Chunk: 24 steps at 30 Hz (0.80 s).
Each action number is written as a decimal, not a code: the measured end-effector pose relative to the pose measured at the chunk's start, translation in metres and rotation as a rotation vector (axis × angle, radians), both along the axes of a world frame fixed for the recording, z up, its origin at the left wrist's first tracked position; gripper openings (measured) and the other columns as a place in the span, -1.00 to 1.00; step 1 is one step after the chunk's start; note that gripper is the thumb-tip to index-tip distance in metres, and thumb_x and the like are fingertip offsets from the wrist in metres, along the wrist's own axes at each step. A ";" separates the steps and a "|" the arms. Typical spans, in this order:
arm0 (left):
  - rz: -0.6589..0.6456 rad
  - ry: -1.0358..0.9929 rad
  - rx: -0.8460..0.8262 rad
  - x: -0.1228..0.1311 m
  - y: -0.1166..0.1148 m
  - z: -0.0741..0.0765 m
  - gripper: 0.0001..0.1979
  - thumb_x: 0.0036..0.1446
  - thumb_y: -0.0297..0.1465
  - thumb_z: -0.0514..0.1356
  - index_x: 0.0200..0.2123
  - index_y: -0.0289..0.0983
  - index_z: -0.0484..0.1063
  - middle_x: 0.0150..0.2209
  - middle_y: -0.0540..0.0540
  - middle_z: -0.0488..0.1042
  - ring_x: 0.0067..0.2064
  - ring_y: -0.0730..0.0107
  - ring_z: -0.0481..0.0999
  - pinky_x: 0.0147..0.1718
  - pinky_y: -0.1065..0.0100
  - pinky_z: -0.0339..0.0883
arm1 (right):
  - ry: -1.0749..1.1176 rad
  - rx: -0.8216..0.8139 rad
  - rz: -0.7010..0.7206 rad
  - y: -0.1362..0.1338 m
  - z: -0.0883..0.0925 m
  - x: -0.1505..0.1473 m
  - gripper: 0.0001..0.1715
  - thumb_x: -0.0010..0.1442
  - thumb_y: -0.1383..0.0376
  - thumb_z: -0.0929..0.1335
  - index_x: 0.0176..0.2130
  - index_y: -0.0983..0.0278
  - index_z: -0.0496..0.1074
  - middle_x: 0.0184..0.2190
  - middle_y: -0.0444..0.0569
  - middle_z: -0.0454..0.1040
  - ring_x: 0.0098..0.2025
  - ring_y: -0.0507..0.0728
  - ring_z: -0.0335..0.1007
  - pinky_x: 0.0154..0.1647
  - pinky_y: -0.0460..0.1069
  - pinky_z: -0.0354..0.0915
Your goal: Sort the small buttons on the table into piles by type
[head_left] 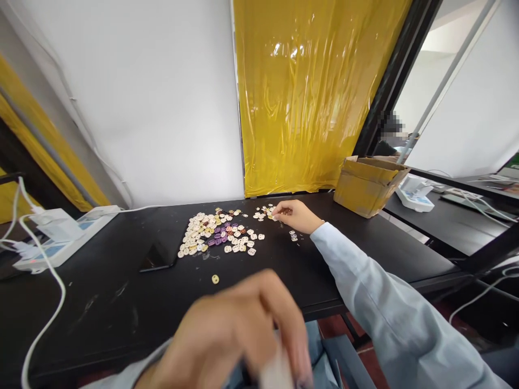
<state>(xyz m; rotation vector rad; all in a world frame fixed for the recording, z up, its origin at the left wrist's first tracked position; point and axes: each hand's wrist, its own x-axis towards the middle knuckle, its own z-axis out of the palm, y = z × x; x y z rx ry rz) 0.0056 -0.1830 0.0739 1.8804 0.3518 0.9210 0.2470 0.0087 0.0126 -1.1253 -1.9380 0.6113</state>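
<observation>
A pile of small buttons (pixel 217 233), mostly cream with some purple and yellow ones, lies spread on the black table (pixel 101 297). My right hand (pixel 295 215) reaches out in a light blue sleeve and pinches a cream button at the pile's right edge, beside a small cluster of buttons (pixel 263 212). My left hand (pixel 239 329) is close to the camera and blurred, its fingers curled round something pale that I cannot make out. A single yellow button (pixel 215 279) lies apart, nearer to me.
A dark phone (pixel 158 256) lies left of the pile. A white power strip (pixel 60 237) with cables sits at the far left. An open cardboard box (pixel 368 183) stands at the table's right end. Yellow plastic sheeting (pixel 308 92) hangs behind. Another table (pixel 446 221) stands to the right.
</observation>
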 end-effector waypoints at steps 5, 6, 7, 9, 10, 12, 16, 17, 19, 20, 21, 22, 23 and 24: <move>0.478 0.212 0.098 0.017 0.090 -0.019 -0.72 0.09 -0.31 0.22 -0.10 -0.18 0.43 -0.07 -0.13 0.46 -0.08 0.23 0.46 -0.06 0.19 0.35 | 0.193 -0.076 0.219 -0.012 0.010 -0.010 -0.72 0.02 0.17 0.44 -0.32 0.33 0.49 -0.37 -0.03 0.53 -0.33 0.07 0.43 -0.21 0.01 0.35; 0.507 0.238 0.074 0.021 0.107 -0.026 -0.71 0.08 -0.30 0.23 -0.10 -0.20 0.42 -0.07 -0.14 0.46 -0.11 0.24 0.48 -0.11 0.20 0.37 | 0.232 -0.097 0.256 -0.014 0.011 -0.013 -0.70 0.00 0.16 0.46 -0.32 0.33 0.48 -0.39 -0.03 0.53 -0.33 0.07 0.44 -0.20 0.02 0.35; 0.489 0.242 0.038 0.024 0.120 -0.032 -0.71 0.07 -0.31 0.23 -0.11 -0.22 0.42 -0.09 -0.15 0.48 -0.14 0.25 0.49 -0.13 0.21 0.39 | 0.262 -0.115 0.282 -0.017 0.012 -0.016 -0.68 -0.02 0.16 0.47 -0.32 0.33 0.46 -0.40 -0.04 0.52 -0.33 0.06 0.44 -0.20 0.02 0.36; 0.409 0.208 -0.020 0.028 0.137 -0.043 -0.75 0.06 -0.32 0.25 -0.18 -0.27 0.43 -0.21 -0.15 0.52 -0.18 0.26 0.53 -0.14 0.24 0.40 | 0.292 -0.129 0.303 -0.021 0.012 -0.022 -0.66 -0.04 0.15 0.49 -0.33 0.33 0.43 -0.42 -0.06 0.49 -0.35 0.05 0.43 -0.20 0.02 0.36; 0.404 0.166 -0.029 0.030 0.142 -0.047 -0.77 0.07 -0.31 0.24 -0.21 -0.28 0.44 -0.26 -0.14 0.53 -0.22 0.28 0.54 -0.16 0.25 0.41 | 0.295 -0.129 0.301 -0.023 0.012 -0.024 -0.65 -0.04 0.15 0.49 -0.34 0.33 0.42 -0.43 -0.07 0.49 -0.36 0.05 0.42 -0.21 0.01 0.37; 0.392 0.117 -0.051 0.031 0.145 -0.051 -0.80 0.07 -0.30 0.24 -0.27 -0.30 0.45 -0.34 -0.13 0.54 -0.30 0.29 0.55 -0.22 0.27 0.42 | 0.280 -0.137 0.281 -0.023 0.013 -0.024 -0.63 -0.06 0.13 0.49 -0.34 0.33 0.41 -0.44 -0.07 0.48 -0.37 0.05 0.42 -0.23 0.01 0.37; 0.393 0.105 -0.132 0.025 0.148 -0.053 -0.82 0.00 -0.31 0.29 -0.36 -0.30 0.45 -0.41 -0.11 0.55 -0.38 0.30 0.56 -0.32 0.30 0.43 | 0.126 -0.174 0.174 -0.013 0.020 0.004 -0.57 -0.05 0.06 0.46 -0.29 0.34 0.47 -0.44 -0.03 0.52 -0.41 0.07 0.43 -0.32 -0.01 0.35; 0.408 0.119 -0.152 0.022 0.150 -0.053 -0.83 0.00 -0.31 0.28 -0.40 -0.30 0.44 -0.43 -0.11 0.54 -0.39 0.31 0.55 -0.34 0.30 0.43 | 0.090 -0.141 0.082 -0.008 0.021 0.017 -0.60 -0.04 0.07 0.45 -0.32 0.34 0.49 -0.43 -0.01 0.54 -0.39 0.08 0.43 -0.32 -0.02 0.34; 0.449 0.147 -0.193 0.014 0.156 -0.053 -0.83 0.01 -0.31 0.27 -0.43 -0.30 0.42 -0.46 -0.12 0.54 -0.43 0.32 0.55 -0.40 0.32 0.43 | -0.010 -0.077 -0.174 0.001 0.019 0.042 -0.66 -0.05 0.10 0.45 -0.44 0.35 0.51 -0.47 0.00 0.54 -0.41 0.10 0.43 -0.35 -0.04 0.32; 0.468 0.145 -0.205 0.011 0.159 -0.053 -0.83 0.00 -0.31 0.27 -0.42 -0.31 0.43 -0.47 -0.11 0.53 -0.44 0.33 0.54 -0.43 0.34 0.42 | -0.091 -0.087 -0.263 0.006 0.015 0.053 -0.70 -0.08 0.13 0.46 -0.50 0.34 0.51 -0.51 0.00 0.54 -0.42 0.11 0.43 -0.38 -0.04 0.30; 0.486 0.137 -0.220 0.008 0.162 -0.053 -0.83 0.00 -0.31 0.27 -0.40 -0.31 0.44 -0.46 -0.12 0.54 -0.44 0.34 0.54 -0.44 0.36 0.41 | -0.180 -0.137 -0.310 0.009 0.011 0.061 -0.74 -0.12 0.17 0.47 -0.55 0.33 0.51 -0.54 0.00 0.53 -0.44 0.11 0.42 -0.40 -0.05 0.29; 0.506 0.119 -0.240 0.005 0.164 -0.052 -0.83 0.01 -0.32 0.26 -0.37 -0.31 0.47 -0.43 -0.12 0.54 -0.42 0.35 0.54 -0.43 0.37 0.41 | -0.265 -0.206 -0.316 0.012 0.007 0.066 -0.77 -0.15 0.19 0.48 -0.58 0.33 0.51 -0.58 -0.01 0.51 -0.46 0.11 0.42 -0.42 -0.05 0.27; 0.523 0.098 -0.269 0.003 0.166 -0.052 -0.83 0.01 -0.33 0.26 -0.33 -0.32 0.48 -0.41 -0.13 0.55 -0.41 0.36 0.55 -0.42 0.37 0.41 | -0.326 -0.265 -0.310 0.014 0.002 0.069 -0.79 -0.16 0.21 0.48 -0.60 0.32 0.51 -0.61 -0.02 0.50 -0.48 0.11 0.41 -0.44 -0.05 0.26; 0.537 0.074 -0.305 0.002 0.168 -0.051 -0.82 0.01 -0.35 0.26 -0.30 -0.32 0.50 -0.37 -0.14 0.56 -0.39 0.36 0.56 -0.39 0.37 0.42 | -0.365 -0.287 -0.327 0.016 -0.002 0.070 -0.81 -0.19 0.23 0.49 -0.61 0.31 0.51 -0.61 -0.03 0.50 -0.48 0.11 0.41 -0.44 -0.05 0.25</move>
